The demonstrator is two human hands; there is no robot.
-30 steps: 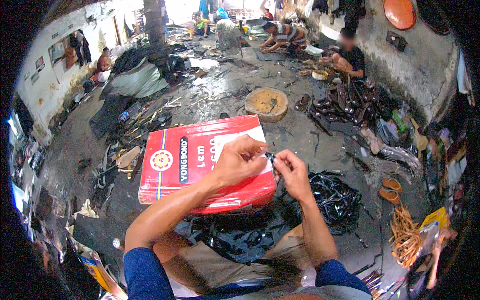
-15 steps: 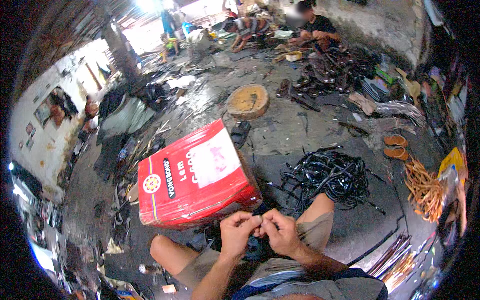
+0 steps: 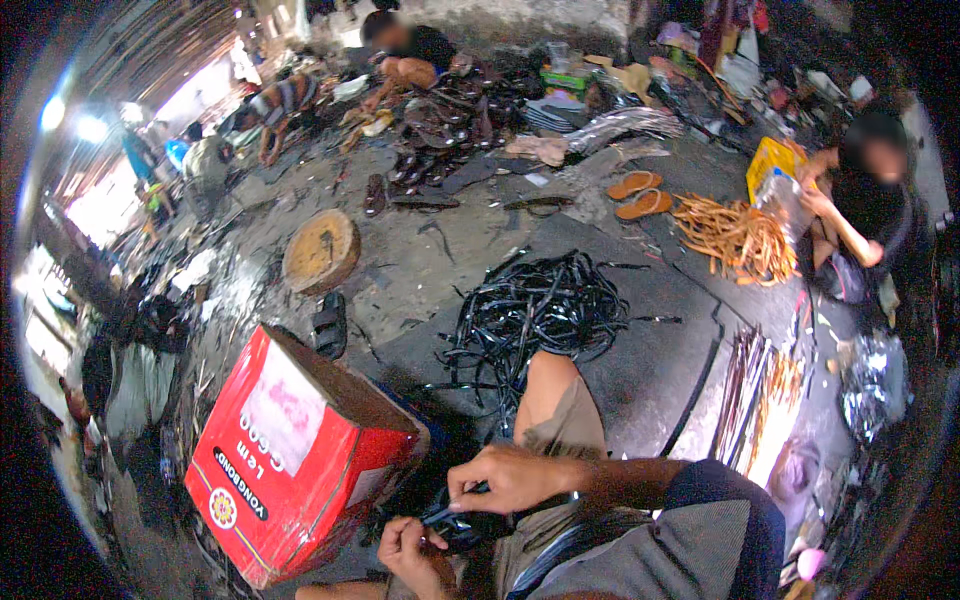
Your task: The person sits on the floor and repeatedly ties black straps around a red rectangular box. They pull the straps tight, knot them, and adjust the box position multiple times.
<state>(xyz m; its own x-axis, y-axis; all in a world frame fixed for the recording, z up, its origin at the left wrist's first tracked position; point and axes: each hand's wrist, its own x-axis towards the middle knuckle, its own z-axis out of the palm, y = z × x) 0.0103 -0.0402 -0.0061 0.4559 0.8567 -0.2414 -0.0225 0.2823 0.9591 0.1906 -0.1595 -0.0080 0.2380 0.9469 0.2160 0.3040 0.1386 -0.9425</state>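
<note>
My right hand (image 3: 508, 478) is closed with its fingertips pinched on a narrow black strip (image 3: 438, 516) above my lap. Just below and to the left, my left hand (image 3: 412, 552) is closed too, thumb and fingers curled at the strip's other end. Under the hands lies more black material (image 3: 475, 532), too dark to make out. A red cardboard box (image 3: 290, 500) stands open-topped and tilted to the left of my hands; its inside is partly in view. Beyond my bent knee a tangled heap of shiny black straps (image 3: 545, 305) lies on the floor.
A round wooden block (image 3: 318, 255) and a black sandal (image 3: 329, 325) lie past the box. Brown slippers (image 3: 640, 196), tan strips (image 3: 735, 238) and long thin strips (image 3: 750, 395) lie to the right. One person sits at right by a yellow container (image 3: 772, 165); others work farther back.
My view has swung right, bringing in the person at right. My hands, earlier fingertip to fingertip, have moved apart, the left one now lower, with a black strip showing between them.
</note>
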